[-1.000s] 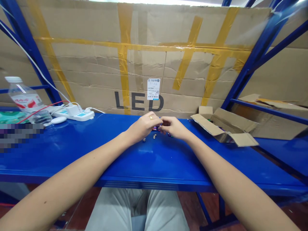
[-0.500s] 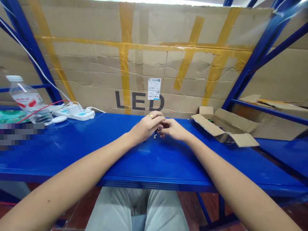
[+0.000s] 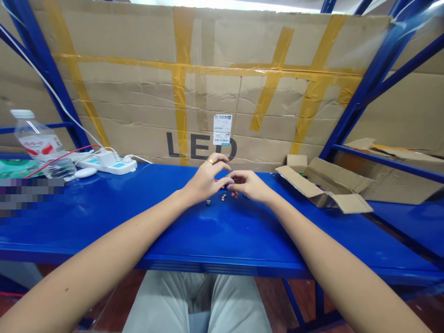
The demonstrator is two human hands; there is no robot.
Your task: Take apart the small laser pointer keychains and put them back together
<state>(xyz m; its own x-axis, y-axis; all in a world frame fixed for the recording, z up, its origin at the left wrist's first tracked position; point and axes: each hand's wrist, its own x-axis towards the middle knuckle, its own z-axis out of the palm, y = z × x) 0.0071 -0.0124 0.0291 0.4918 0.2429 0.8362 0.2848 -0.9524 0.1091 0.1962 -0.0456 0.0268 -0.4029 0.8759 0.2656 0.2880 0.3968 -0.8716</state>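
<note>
Over the middle of the blue table (image 3: 180, 236), my two hands meet. My right hand (image 3: 250, 184) is closed, its fingertips pinching a small dark piece (image 3: 225, 187) that is mostly hidden. My left hand (image 3: 205, 181), with a gold ring on one finger, has its fingers lifted and apart; its thumb reaches to the right fingertips. Below the fingers lie small metallic bits (image 3: 224, 197), and another small metallic bit (image 3: 208, 202) sits beside the left palm. Something small and dark shows beneath the right hand, too small to name.
At the right stands an open cardboard box (image 3: 322, 182) with its flaps out. On the left are a white power strip (image 3: 113, 164), a plastic bottle (image 3: 41, 145) and a white oval object (image 3: 85, 172). A large cardboard panel (image 3: 138, 106) closes off the back.
My left fingers have lifted and spread away from the right hand, and the left hand has shifted slightly left. A metallic bit beside it now shows. My right hand stays almost in place.
</note>
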